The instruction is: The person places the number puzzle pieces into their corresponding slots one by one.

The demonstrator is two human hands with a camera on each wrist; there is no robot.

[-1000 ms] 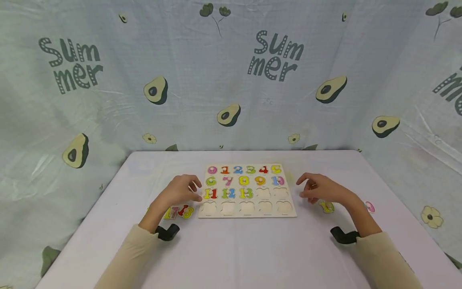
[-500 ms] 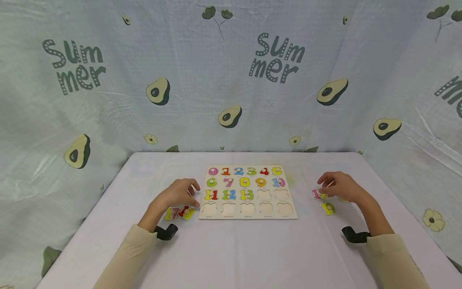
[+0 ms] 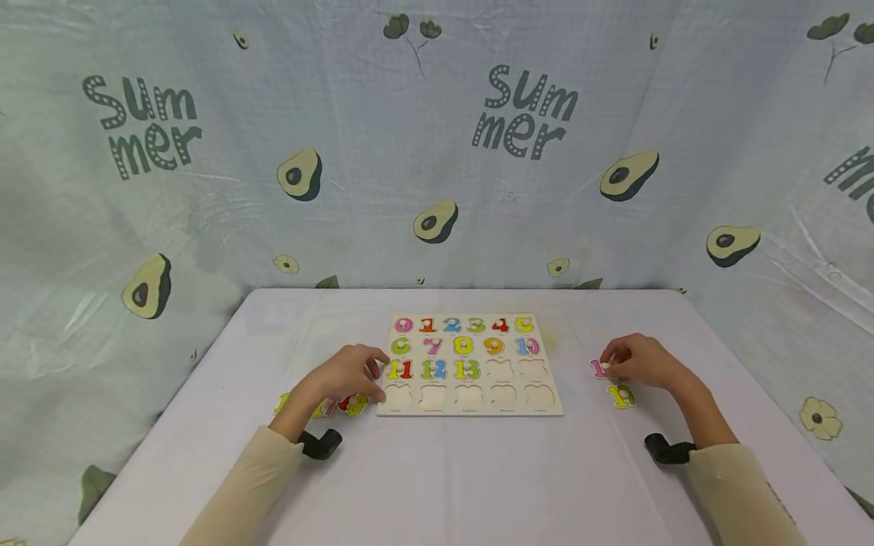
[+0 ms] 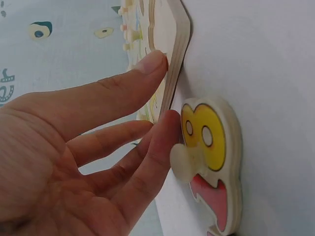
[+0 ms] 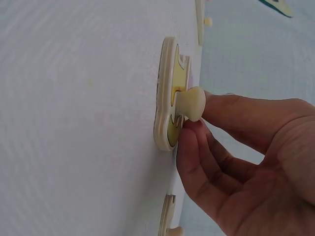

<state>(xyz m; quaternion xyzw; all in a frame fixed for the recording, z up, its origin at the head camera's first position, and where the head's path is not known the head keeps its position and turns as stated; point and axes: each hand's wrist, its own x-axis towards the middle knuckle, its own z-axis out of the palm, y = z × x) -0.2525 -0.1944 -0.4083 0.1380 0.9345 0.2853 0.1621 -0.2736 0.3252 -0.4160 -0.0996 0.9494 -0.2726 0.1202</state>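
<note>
A wooden number puzzle board (image 3: 468, 415) lies mid-table, with 0 to 13 seated and several bare recesses along its lower rows. My left hand (image 3: 348, 373) is at the board's left edge, thumb on the rim and fingers loosely bent. Just beside those fingers lies a knobbed 18 piece (image 4: 211, 135), yellow and red. On the right, my right hand (image 3: 642, 360) pinches the knob of a number piece (image 3: 597, 369) with a pink 1; its second digit is hidden by the fingers. Nearer me is a yellow-green 19 piece (image 3: 620, 396), its knob (image 5: 192, 103) in front of the thumb.
Under the left wrist, a 17 piece (image 3: 324, 406) and a yellow-edged piece (image 3: 281, 401) are partly covered. Black wrist mounts (image 3: 321, 444) project below both wrists. A patterned curtain (image 3: 369, 152) hangs behind the white tabletop (image 3: 464, 485).
My right hand moved right, away from the board, and its fingers closed on the pink-1 piece's knob. The left hand shifted slightly toward the board's edge.
</note>
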